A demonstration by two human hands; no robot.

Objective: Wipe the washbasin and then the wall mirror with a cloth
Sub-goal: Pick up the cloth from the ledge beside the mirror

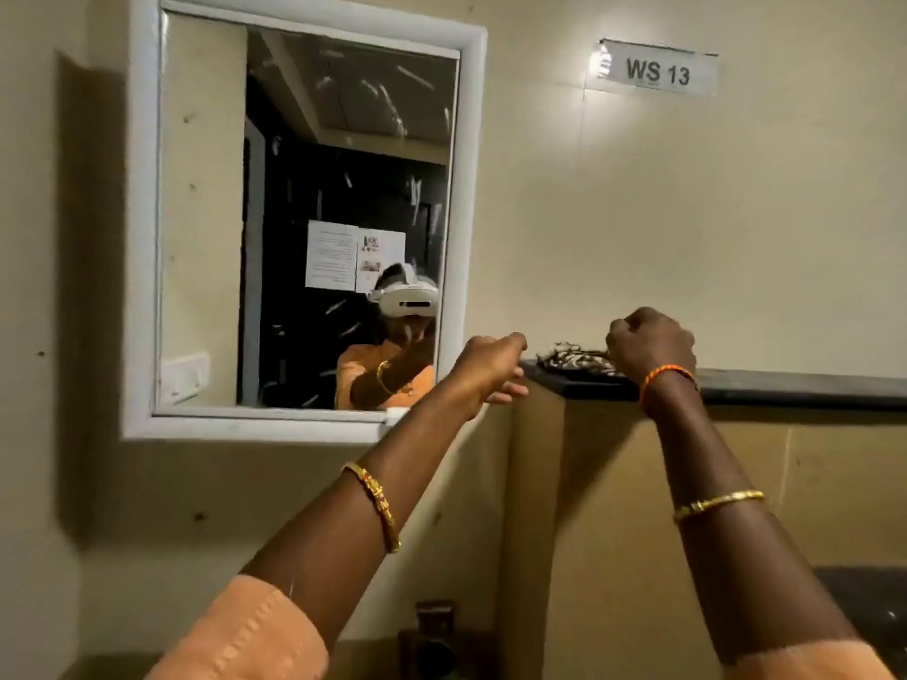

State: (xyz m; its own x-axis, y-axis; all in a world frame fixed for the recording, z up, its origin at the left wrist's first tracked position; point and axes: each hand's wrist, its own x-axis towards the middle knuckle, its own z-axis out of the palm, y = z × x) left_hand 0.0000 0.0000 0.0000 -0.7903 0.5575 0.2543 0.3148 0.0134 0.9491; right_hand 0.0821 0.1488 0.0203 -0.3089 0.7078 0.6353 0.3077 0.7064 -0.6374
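Gripping the patterned cloth (574,361) on the dark ledge (785,385) with my right hand (650,343), I am holding my left hand (491,368) loosely curled, empty, beside the wall mirror (304,223).

Both arms (343,522) raised, fingers (638,331) curled.

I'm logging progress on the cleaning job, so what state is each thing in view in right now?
cloth: bunched up, lying on the dark ledge.
right hand: fingers curled, at the cloth's right edge; grip itself hidden.
left hand: loosely curled, holding nothing, beside the ledge's end.
wall mirror: hanging on the wall, glass streaked and smeared.
"WS 13" sign: stuck on the wall.
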